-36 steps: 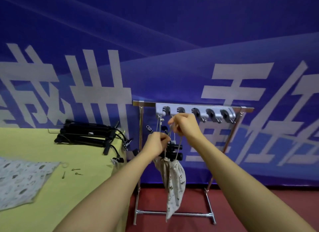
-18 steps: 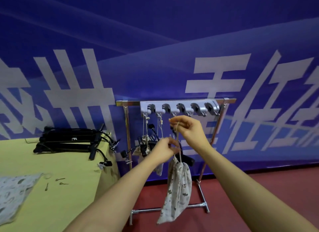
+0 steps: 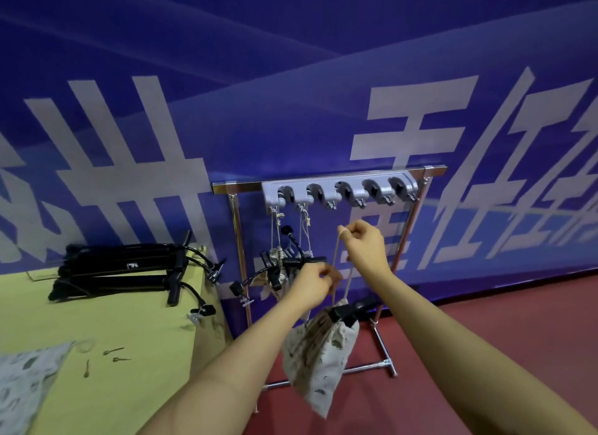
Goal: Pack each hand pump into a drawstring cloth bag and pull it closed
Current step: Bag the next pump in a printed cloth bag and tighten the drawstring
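A patterned white cloth bag hangs in the air in front of the rack, a black pump handle sticking out of its gathered mouth. My right hand pinches the top loop of its drawstring below the grey hook strip. My left hand grips the same cord lower down, just above the bag. Two bagged pumps hang by their cords from the two leftmost hooks. Several black hand pumps lie stacked on the yellow table.
A metal rack stands on the red floor against a blue banner wall. Another patterned cloth bag lies flat at the table's near left, with small pump needles beside it. The three right hooks hold nothing.
The bag and both hands have dropped lower below the hook strip, and the view has shifted so the rack sits further right. Both hands keep hold of the drawstring.
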